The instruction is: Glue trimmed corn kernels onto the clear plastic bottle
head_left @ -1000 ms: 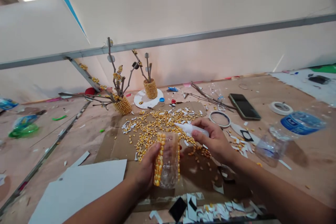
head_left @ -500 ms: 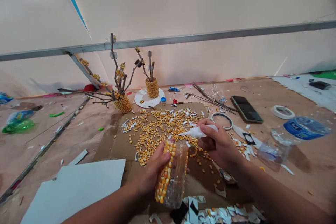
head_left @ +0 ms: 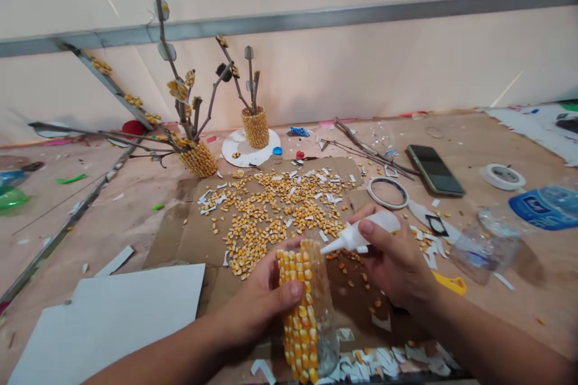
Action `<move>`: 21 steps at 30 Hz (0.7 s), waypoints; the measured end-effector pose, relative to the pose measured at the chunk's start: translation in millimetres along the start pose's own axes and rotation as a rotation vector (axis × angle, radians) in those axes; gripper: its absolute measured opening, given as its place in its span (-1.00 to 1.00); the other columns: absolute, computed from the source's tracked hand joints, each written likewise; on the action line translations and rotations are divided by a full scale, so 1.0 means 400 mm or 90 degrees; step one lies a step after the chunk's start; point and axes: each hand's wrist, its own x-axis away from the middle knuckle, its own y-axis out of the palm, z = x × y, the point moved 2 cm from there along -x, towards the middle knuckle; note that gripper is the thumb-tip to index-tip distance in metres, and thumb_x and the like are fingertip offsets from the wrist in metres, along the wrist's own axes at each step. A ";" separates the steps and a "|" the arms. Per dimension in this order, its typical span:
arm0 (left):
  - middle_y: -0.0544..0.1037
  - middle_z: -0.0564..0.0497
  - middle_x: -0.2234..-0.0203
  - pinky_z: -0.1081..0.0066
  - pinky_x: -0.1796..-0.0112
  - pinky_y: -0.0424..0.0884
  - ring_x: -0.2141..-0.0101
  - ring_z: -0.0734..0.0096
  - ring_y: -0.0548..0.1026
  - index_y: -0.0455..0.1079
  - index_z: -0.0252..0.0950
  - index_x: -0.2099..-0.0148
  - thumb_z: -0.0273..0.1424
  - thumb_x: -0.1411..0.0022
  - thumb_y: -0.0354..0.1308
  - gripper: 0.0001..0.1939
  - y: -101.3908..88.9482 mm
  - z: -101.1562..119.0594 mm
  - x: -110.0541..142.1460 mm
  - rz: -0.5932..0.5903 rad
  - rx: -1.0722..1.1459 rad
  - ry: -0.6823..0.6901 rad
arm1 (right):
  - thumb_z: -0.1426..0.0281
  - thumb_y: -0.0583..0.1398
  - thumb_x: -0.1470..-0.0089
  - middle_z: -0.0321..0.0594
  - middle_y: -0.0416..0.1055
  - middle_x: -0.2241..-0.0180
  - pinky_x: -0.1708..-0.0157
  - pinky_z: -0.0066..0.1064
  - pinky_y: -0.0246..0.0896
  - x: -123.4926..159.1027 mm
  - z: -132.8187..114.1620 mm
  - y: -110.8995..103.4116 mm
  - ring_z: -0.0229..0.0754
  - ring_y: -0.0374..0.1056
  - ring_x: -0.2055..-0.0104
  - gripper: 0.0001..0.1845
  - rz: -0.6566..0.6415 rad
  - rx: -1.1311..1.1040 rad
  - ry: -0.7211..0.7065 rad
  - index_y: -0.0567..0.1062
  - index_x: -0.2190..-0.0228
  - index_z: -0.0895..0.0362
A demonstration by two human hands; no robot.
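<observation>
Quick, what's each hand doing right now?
Left hand: closed, holding the clear plastic cylinder partly covered with yellow corn kernels.
Right hand: closed, holding the white plastic bottle with a pointed nozzle.

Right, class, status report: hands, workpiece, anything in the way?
Left hand gripping clear plastic container, partly covered with corn kernels. Right hand holding white squeeze bottle, nozzle close to container's top. Nothing visibly blocking nozzle.

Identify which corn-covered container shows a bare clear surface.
The container in the left hand; the two pots holding branches look covered across their visible sides.
</observation>
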 end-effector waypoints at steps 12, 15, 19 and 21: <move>0.59 -0.22 -0.10 0.14 -0.09 0.43 -0.07 -0.02 0.59 0.30 -0.17 -0.30 -0.03 -0.17 0.45 -0.24 -0.017 -0.006 -0.011 -0.033 -0.062 -0.029 | 0.13 0.29 -0.25 -0.22 0.47 0.53 0.71 -0.38 0.02 0.096 0.041 -0.055 -0.21 0.24 0.63 -0.77 0.029 0.269 -0.380 0.60 0.22 0.02; 0.56 -0.22 -0.13 0.12 -0.09 0.43 -0.08 -0.05 0.58 0.30 -0.18 -0.32 -0.03 -0.16 0.46 -0.21 -0.017 -0.010 -0.009 -0.016 -0.063 -0.041 | 0.20 0.28 -0.26 -0.23 0.48 0.50 0.73 -0.40 0.04 0.103 0.033 -0.047 -0.23 0.26 0.64 -0.82 0.030 0.285 -0.435 0.59 0.21 0.03; 0.55 -0.22 -0.16 0.13 -0.10 0.42 -0.11 -0.07 0.55 0.29 -0.16 -0.35 -0.04 -0.13 0.48 -0.16 -0.020 -0.015 -0.006 0.008 -0.056 -0.065 | 0.29 0.30 -0.23 -0.20 0.53 0.45 0.74 -0.38 0.11 0.111 0.018 -0.037 -0.22 0.30 0.64 -0.85 0.034 0.292 -0.486 0.61 0.16 0.03; 0.54 -0.21 -0.17 0.13 -0.11 0.41 -0.14 -0.07 0.53 0.29 -0.15 -0.35 -0.03 -0.11 0.49 -0.16 -0.021 -0.016 -0.006 0.009 -0.059 -0.069 | 0.29 0.33 -0.20 -0.20 0.55 0.43 0.75 -0.37 0.12 0.114 0.009 -0.033 -0.21 0.31 0.64 -0.81 0.028 0.294 -0.498 0.62 0.13 0.00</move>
